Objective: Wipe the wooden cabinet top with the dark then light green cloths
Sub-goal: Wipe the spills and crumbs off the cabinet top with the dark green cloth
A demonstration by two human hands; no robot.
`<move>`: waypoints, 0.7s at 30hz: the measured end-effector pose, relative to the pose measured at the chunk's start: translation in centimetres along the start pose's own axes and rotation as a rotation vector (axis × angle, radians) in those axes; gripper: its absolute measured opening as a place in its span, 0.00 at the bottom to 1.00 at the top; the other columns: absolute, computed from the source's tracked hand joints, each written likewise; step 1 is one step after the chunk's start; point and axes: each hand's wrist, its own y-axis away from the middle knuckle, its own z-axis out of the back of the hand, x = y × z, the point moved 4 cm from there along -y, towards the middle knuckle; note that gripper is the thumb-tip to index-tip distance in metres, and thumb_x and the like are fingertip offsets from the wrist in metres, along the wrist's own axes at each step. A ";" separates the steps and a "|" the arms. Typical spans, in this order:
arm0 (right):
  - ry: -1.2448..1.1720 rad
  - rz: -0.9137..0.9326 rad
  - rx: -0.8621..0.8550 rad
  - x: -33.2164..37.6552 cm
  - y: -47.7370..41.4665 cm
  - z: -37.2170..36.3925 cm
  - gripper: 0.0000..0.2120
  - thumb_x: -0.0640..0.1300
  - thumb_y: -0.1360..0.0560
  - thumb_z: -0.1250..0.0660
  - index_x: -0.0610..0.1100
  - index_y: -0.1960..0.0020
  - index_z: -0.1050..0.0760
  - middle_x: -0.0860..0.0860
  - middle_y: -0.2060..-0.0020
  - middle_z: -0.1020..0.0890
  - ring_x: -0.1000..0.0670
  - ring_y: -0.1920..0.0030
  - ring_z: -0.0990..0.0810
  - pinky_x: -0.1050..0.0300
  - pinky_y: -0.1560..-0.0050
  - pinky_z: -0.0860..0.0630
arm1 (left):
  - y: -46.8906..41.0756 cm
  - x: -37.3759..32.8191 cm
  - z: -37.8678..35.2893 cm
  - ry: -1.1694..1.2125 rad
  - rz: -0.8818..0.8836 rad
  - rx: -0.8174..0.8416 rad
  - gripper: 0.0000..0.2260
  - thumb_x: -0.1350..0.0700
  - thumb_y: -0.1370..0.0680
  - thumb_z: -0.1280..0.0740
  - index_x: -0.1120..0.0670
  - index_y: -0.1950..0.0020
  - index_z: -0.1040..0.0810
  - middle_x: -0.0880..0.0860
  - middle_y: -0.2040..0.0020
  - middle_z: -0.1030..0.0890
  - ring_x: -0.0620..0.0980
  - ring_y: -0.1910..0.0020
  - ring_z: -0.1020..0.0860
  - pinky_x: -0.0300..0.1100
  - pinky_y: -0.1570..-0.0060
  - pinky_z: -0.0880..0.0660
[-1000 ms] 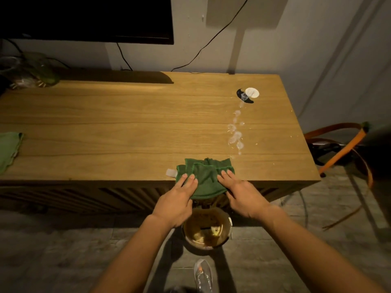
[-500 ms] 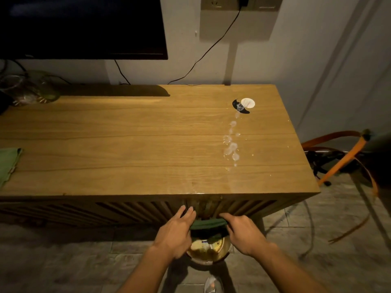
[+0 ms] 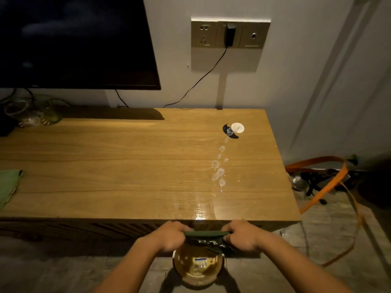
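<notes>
The dark green cloth (image 3: 206,234) is stretched between my two fists just below the cabinet's front edge, over a round bowl (image 3: 198,269) on the floor. My left hand (image 3: 170,236) grips its left end and my right hand (image 3: 243,235) grips its right end. The wooden cabinet top (image 3: 127,166) carries a trail of water drops (image 3: 219,172) toward the right and a wet shiny patch (image 3: 198,208) at the front edge. The light green cloth (image 3: 8,185) lies at the far left of the top, partly cut off.
A dark screen (image 3: 74,41) hangs on the wall above the cabinet's left half. Glassware (image 3: 31,113) stands at the back left. A white disc with a black shape (image 3: 233,130) sits at the back right. A wall socket (image 3: 230,34) has a cable. Orange straps (image 3: 328,182) lie on the floor to the right.
Both hands pulled the dark green cloth off the cabinet's front edge and down over the bowl, then closed into fists on its ends. A wet streak remains where it lay.
</notes>
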 end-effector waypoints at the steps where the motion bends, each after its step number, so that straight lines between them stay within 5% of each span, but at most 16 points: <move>1: 0.023 0.000 0.017 0.6 0.5 1.5 0.10 0.46 0.22 0.38 0.51 0.47 0.19 0.51 0.54 0.17 0.53 0.53 0.21 0.58 0.55 0.26 | 0.0 -1.0 1.1 0.023 -0.006 0.000 0.20 0.58 0.27 0.40 0.39 0.43 0.19 0.50 0.40 0.19 0.49 0.42 0.23 0.45 0.36 0.28; 6: 0.075 0.036 0.052 3.7 2.5 8.4 0.08 0.42 0.22 0.37 0.46 0.57 0.21 0.50 0.62 0.21 0.50 0.58 0.25 0.57 0.56 0.31 | 0.2 -6.0 6.6 -0.011 -0.038 -0.022 0.16 0.63 0.25 0.39 0.54 0.43 0.17 0.56 0.42 0.17 0.55 0.42 0.22 0.49 0.38 0.26; 13: 0.023 0.011 -0.028 6.2 3.5 16.6 0.10 0.41 0.21 0.38 0.37 0.49 0.21 0.47 0.59 0.23 0.49 0.56 0.27 0.53 0.52 0.30 | 0.7 -12.2 14.1 -0.007 -0.124 -0.083 0.14 0.65 0.25 0.41 0.61 0.44 0.19 0.64 0.45 0.19 0.61 0.42 0.23 0.53 0.42 0.26; 17: 0.076 0.012 -0.199 7.4 2.4 21.8 0.11 0.43 0.21 0.39 0.42 0.46 0.20 0.48 0.58 0.20 0.50 0.56 0.24 0.53 0.52 0.28 | -1.2 -15.4 19.2 -0.033 -0.184 -0.150 0.13 0.62 0.22 0.42 0.54 0.44 0.20 0.56 0.47 0.20 0.52 0.46 0.24 0.51 0.42 0.26; 21: 0.035 0.014 -0.424 7.8 -0.5 27.5 0.09 0.43 0.20 0.41 0.49 0.52 0.22 0.51 0.62 0.22 0.52 0.61 0.26 0.57 0.63 0.32 | -5.7 -18.2 24.6 -0.005 -0.259 -0.227 0.15 0.61 0.21 0.42 0.48 0.39 0.23 0.51 0.46 0.21 0.50 0.45 0.25 0.45 0.47 0.29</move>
